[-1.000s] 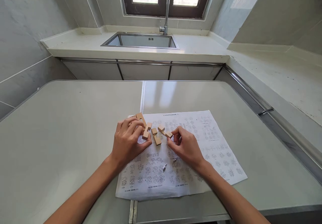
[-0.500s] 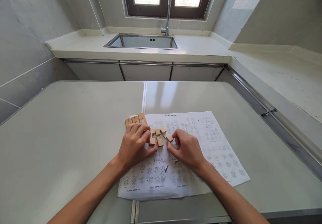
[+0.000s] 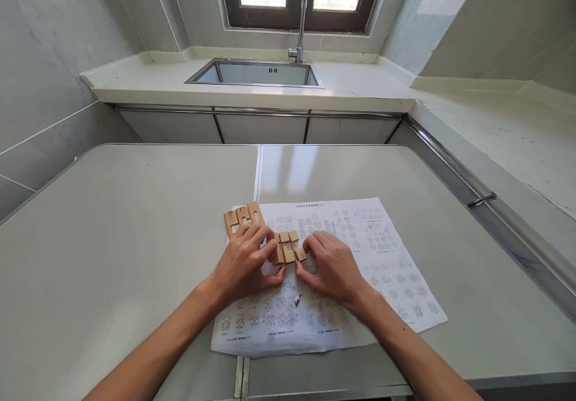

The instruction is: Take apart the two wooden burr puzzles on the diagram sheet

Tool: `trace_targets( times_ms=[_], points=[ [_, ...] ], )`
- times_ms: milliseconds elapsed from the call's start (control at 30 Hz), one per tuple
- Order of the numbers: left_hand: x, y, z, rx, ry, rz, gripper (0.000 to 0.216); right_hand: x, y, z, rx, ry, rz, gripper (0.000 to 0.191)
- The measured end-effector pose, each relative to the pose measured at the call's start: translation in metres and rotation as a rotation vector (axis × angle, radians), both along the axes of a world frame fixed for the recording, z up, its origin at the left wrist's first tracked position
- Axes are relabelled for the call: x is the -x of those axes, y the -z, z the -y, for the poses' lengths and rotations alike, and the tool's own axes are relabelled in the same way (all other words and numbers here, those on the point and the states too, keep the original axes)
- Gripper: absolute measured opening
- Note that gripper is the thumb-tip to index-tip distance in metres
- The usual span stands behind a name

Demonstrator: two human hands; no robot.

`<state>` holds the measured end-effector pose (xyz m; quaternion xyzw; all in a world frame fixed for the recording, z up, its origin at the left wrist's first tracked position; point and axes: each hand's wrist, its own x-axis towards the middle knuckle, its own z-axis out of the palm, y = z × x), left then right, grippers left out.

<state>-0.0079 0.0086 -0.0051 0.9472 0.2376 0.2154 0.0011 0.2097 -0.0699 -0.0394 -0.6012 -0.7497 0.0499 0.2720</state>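
Note:
A row of three small notched wooden puzzle pieces (image 3: 288, 248) lies side by side on the printed sheet (image 3: 396, 269) between my hands. My left hand (image 3: 247, 258) has its curled fingers and thumb closed at the left piece, hiding part of it. On the other side, the thumb and index finger of my right hand (image 3: 333, 268) pinch the near end of the right piece (image 3: 300, 254). Just beyond my left fingers, several slotted wooden pieces (image 3: 243, 215) lie in a row at the sheet's upper left corner, their near ends covered by that hand.
The sheet carries many small line diagrams and a dark torn spot (image 3: 297, 299). It lies across the seam of a pale table (image 3: 135, 227). Farther back are a counter (image 3: 360, 80) with a sink (image 3: 265, 75), a tap (image 3: 299, 23) and a window.
The pieces between my hands, loose and askew before, now lie closer together in a neat row. My right hand has moved slightly left with the right piece; my left fingers have shifted slightly right.

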Motion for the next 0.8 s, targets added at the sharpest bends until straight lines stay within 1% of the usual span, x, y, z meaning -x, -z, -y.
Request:
trace_targets(
  times_ms=[133,300,433,567,667,800],
  points=[
    [0.002,-0.001,-0.001,0.046,0.021,-0.015,0.024,0.0,-0.002,0.0,-0.005,-0.021,0.004,0.018],
    [0.002,0.001,-0.002,0.099,-0.027,0.014,0.028,0.0,-0.003,0.001,-0.01,-0.042,0.001,0.019],
    [0.002,0.005,-0.003,0.117,-0.049,0.058,0.043,0.0,-0.001,0.001,-0.012,-0.053,-0.015,0.02],
    [0.003,0.008,-0.005,0.117,-0.056,0.036,0.061,0.0,-0.001,0.001,-0.014,-0.077,-0.038,0.024],
    [0.003,0.009,-0.007,0.122,-0.044,0.004,0.065,0.001,-0.001,0.001,-0.002,-0.109,-0.069,0.027],
    [0.004,0.01,-0.007,0.143,-0.019,-0.014,0.068,0.001,-0.002,0.001,0.005,-0.174,-0.128,0.025]
  ],
)
